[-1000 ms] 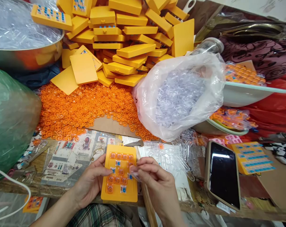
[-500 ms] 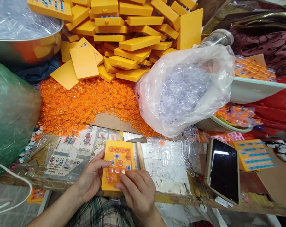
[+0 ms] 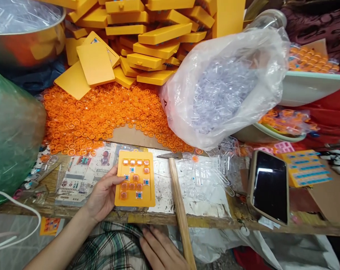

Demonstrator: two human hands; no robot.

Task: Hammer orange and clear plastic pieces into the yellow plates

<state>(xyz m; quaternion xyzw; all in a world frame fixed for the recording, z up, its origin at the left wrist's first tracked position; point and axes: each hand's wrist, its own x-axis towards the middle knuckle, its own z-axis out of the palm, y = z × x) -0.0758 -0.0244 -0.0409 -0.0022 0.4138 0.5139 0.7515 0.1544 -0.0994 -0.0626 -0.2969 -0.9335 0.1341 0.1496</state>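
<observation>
My left hand point(image 3: 104, 195) grips the left edge of a yellow plastic board point(image 3: 149, 197), thumb on its face. Clear-topped orange pieces point(image 3: 132, 186) and several blue-centred ones point(image 3: 139, 195) sit in rows on the board, with some bare spots. Lower down, my right hand point(image 3: 161, 249) lies flat over the plaid cloth point(image 3: 110, 243) on my lap, fingers stretched out and holding nothing. Right of the board lies a wooden-handled tool point(image 3: 179, 210) with a dark pointed metal head, apparently a hammer; its handle sticks out past the table edge.
Orange rings point(image 3: 82, 120) are heaped behind the board, below stacked yellow cases point(image 3: 158, 33). A plastic bag point(image 3: 181, 101) of clear parts stands right of them. Loose clear pieces point(image 3: 198, 172) and a phone point(image 3: 269, 187) lie rightward. A green bag point(image 3: 15, 135) stands left.
My right hand has left the board and dropped to my lap. A blue-centred piece now shows in the board's lower row. The whole view has shifted, and more of the wooden handle shows.
</observation>
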